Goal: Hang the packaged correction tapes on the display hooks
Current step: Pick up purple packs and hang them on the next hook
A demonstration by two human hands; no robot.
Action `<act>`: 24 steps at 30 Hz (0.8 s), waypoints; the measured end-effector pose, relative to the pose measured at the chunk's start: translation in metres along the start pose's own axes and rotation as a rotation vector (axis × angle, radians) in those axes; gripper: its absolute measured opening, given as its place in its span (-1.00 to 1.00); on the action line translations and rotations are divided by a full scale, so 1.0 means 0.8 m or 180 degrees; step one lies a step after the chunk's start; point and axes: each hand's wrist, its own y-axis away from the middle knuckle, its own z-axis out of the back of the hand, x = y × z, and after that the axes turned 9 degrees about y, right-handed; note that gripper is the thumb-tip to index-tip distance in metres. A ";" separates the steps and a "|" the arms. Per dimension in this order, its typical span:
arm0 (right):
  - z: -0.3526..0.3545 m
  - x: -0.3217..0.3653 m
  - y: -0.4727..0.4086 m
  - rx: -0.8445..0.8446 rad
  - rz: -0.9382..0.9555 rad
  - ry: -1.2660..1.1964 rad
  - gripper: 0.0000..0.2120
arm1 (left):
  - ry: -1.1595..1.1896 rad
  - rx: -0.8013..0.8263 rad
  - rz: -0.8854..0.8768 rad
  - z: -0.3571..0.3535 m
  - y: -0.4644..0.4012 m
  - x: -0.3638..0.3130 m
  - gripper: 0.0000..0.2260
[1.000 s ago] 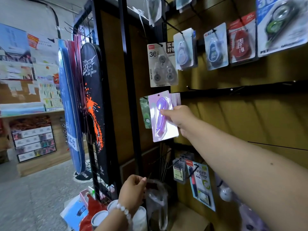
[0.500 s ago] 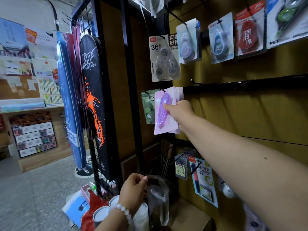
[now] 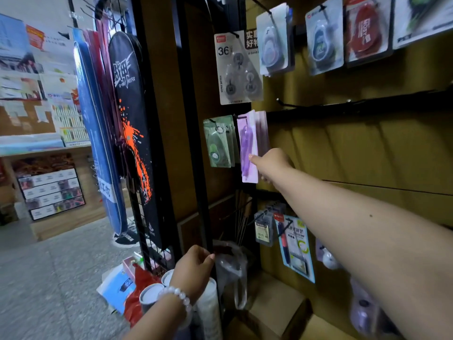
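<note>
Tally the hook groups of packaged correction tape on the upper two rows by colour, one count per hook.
White/grey "36" pack: 1
Pale blue packs: 2
Red pack: 1
Green packs: 1
Purple packs, held by the right hand: 1
Cut-off pack at the top right edge, colour unclear: 1
Total: 7

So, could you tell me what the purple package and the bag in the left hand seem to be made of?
The purple package looks like glossy printed card with a clear moulded plastic blister over the tape; it keeps a flat, stiff shape and its bulge catches light. The bag pinched by the left hand looks like thin transparent plastic film, judging by its wrinkles and see-through sheen.
</note>
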 end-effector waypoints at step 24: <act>-0.107 -0.434 0.194 0.1149 -0.0567 0.2168 -0.60 | -0.1490 0.1434 0.0583 -0.164 0.123 0.178 -0.76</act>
